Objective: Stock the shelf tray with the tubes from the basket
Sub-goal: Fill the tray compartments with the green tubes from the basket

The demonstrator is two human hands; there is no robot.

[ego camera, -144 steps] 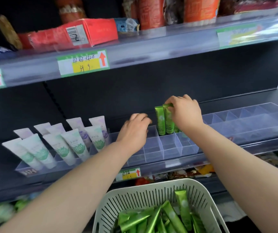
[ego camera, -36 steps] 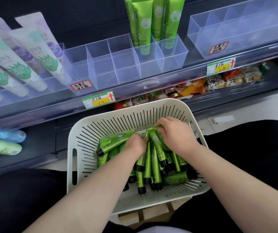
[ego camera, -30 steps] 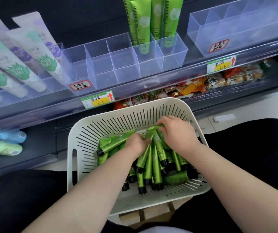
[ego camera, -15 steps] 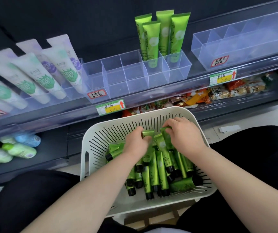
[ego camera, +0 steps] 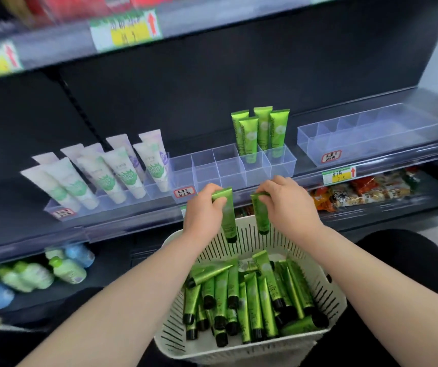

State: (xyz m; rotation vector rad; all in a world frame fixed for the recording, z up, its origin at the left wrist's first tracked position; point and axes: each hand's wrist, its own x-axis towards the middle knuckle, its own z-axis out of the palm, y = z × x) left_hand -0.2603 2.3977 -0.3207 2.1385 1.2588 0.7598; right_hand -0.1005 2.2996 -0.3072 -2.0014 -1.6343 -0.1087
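Head view puts the left hand point(ego camera: 203, 207) and the right hand point(ego camera: 286, 205) just below the front wall of the clear plastic divided shelf tray point(ego camera: 207, 168) and above the white slotted plastic basket point(ego camera: 329, 295).

The left fingers point(ego camera: 210, 188) pinch the flat crimped end of 1 glossy green tube with a black cap point(ego camera: 227, 215). The right fingers point(ego camera: 265, 198) pinch the crimped end of a 2nd green tube point(ego camera: 261, 218). Both tubes hang with the long axis close to vertical, caps down, which already matches how they would stand in the tray.

The tray lies up and forward of both hands. In its right-hand compartments stand 4 upright green tubes point(ego camera: 262, 128), caps down. The compartments to their left look bare, and the left hand is the nearer one to them. The right hand sits under the tray's occupied end.

Below the tray, the loose green tubes in the basket point(ego camera: 249, 295) lie mostly lengthwise, caps toward the person.

Lettering up the standing tubes appears to read "Chamomile". On the tray's front wall, the red-bordered white label point(ego camera: 184, 192) carries handwriting too small to read. Right of the tray, the yellow and green price tag point(ego camera: 339, 174) shows a red up-arrow, but its figures are unclear. Left of the tray lean pale white tubes with green leaf prints point(ego camera: 122, 168), whose brand text is too blurred to read.
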